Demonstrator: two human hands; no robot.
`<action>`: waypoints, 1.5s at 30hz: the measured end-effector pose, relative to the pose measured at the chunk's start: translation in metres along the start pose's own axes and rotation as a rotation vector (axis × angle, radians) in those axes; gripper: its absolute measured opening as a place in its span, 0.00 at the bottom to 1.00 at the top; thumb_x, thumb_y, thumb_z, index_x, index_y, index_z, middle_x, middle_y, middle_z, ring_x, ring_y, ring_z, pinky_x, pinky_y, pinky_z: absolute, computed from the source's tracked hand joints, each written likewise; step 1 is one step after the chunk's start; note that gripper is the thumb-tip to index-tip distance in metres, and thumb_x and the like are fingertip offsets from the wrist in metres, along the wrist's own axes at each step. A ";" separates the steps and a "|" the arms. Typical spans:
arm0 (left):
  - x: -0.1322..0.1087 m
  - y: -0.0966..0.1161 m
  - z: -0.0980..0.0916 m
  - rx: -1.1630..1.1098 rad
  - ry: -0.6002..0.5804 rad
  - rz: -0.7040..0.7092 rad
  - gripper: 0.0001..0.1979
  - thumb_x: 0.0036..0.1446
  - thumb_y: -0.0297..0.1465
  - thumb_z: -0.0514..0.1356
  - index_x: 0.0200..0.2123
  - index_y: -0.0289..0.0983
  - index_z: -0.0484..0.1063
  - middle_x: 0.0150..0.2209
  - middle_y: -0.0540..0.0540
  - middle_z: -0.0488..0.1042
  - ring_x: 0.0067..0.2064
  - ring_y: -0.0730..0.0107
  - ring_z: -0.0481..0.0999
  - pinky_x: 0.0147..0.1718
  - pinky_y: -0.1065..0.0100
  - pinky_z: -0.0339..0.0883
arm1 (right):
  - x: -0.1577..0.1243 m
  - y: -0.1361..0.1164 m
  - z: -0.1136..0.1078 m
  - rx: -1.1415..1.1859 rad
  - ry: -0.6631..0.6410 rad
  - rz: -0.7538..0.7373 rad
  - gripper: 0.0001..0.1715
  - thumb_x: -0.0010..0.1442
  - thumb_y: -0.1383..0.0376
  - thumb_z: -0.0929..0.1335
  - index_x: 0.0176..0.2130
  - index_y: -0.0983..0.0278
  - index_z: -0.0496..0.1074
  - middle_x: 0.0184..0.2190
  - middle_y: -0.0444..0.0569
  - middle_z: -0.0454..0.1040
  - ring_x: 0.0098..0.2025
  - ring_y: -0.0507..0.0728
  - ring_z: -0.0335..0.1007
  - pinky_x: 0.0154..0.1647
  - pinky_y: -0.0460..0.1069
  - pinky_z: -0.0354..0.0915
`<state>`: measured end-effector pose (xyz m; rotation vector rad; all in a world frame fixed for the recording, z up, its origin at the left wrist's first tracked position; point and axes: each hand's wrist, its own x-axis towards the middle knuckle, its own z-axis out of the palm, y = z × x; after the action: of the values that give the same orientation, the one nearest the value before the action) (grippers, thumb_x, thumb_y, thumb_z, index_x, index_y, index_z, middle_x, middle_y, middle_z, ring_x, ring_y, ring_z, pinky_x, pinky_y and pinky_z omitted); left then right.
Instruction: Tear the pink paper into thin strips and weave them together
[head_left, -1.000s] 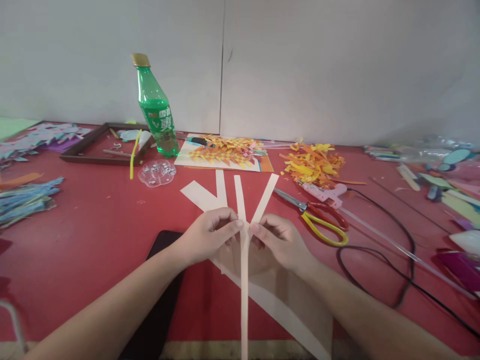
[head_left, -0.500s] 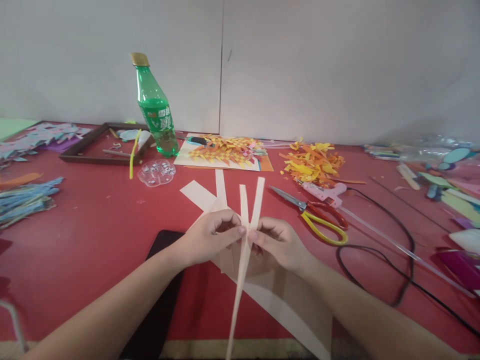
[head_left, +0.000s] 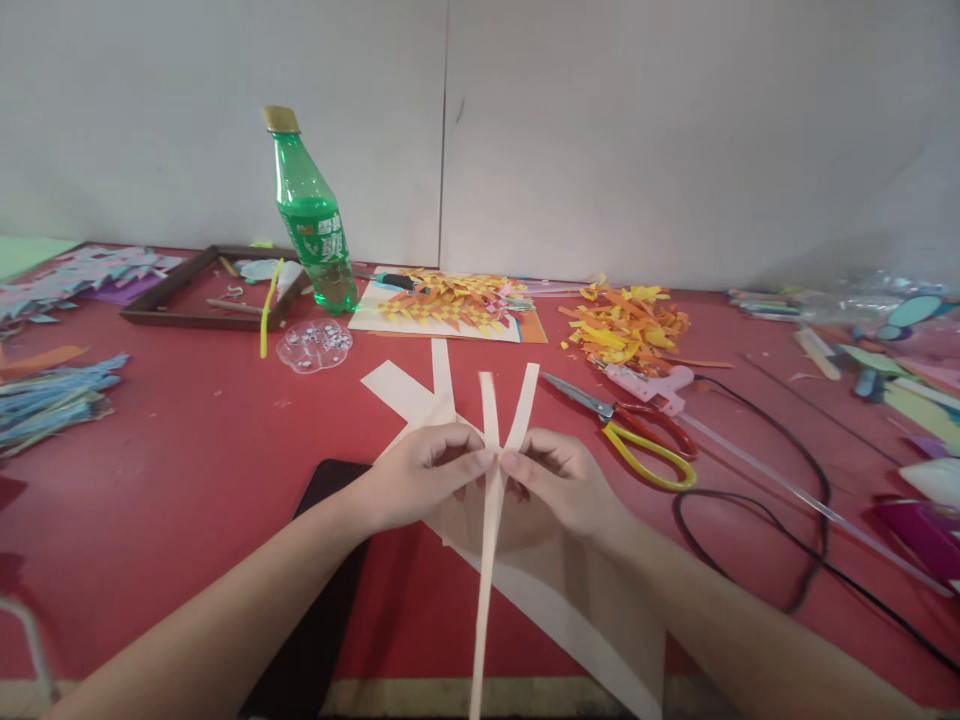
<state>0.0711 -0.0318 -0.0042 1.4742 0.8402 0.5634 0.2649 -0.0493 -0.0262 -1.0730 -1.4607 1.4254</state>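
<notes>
Both hands meet at the middle of the red table (head_left: 195, 450). My left hand (head_left: 420, 475) and my right hand (head_left: 559, 485) are closed in pinches on pale cream paper strips (head_left: 491, 520) where these cross. One long strip hangs down toward me, past the table's front edge. Short strip ends (head_left: 517, 400) fan out beyond my fingertips. A wider cream strip (head_left: 394, 385) lies flat under the hands and runs diagonally toward the near right.
Scissors with yellow and red handles (head_left: 637, 435) lie just right of my hands, beside a pink glue gun (head_left: 652, 385) with a black cord (head_left: 750, 520). A green bottle (head_left: 311, 225), a wooden frame (head_left: 180, 295), orange-yellow paper scraps (head_left: 626, 325) and a woven paper piece (head_left: 450, 305) sit behind. A black phone (head_left: 315, 600) lies under my left forearm.
The long hanging strip swung left at its lower end, then partway back. The short ends above my fingers closed together, then spread slightly. Both hands kept their pinch.
</notes>
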 end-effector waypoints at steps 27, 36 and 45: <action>0.000 -0.003 0.001 -0.043 0.003 0.015 0.13 0.59 0.36 0.57 0.26 0.35 0.62 0.22 0.54 0.65 0.24 0.79 0.66 0.25 0.75 0.58 | 0.000 0.001 0.003 -0.036 -0.007 -0.002 0.18 0.56 0.55 0.70 0.24 0.64 0.66 0.19 0.41 0.67 0.21 0.48 0.61 0.22 0.44 0.57; 0.002 -0.001 0.002 -0.077 0.022 -0.008 0.16 0.57 0.39 0.58 0.25 0.35 0.62 0.21 0.54 0.65 0.23 0.78 0.67 0.24 0.75 0.58 | 0.000 -0.001 0.003 -0.065 0.013 -0.036 0.17 0.57 0.56 0.69 0.24 0.64 0.66 0.19 0.42 0.67 0.21 0.49 0.61 0.23 0.44 0.59; 0.002 -0.003 0.001 -0.087 0.052 -0.016 0.15 0.57 0.39 0.58 0.24 0.35 0.62 0.21 0.54 0.64 0.23 0.78 0.67 0.24 0.75 0.59 | 0.000 0.001 0.001 -0.087 0.025 -0.049 0.16 0.58 0.57 0.68 0.25 0.63 0.67 0.19 0.42 0.67 0.21 0.49 0.62 0.23 0.45 0.59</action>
<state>0.0727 -0.0313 -0.0078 1.3773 0.8566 0.6207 0.2640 -0.0498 -0.0272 -1.0968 -1.5326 1.3203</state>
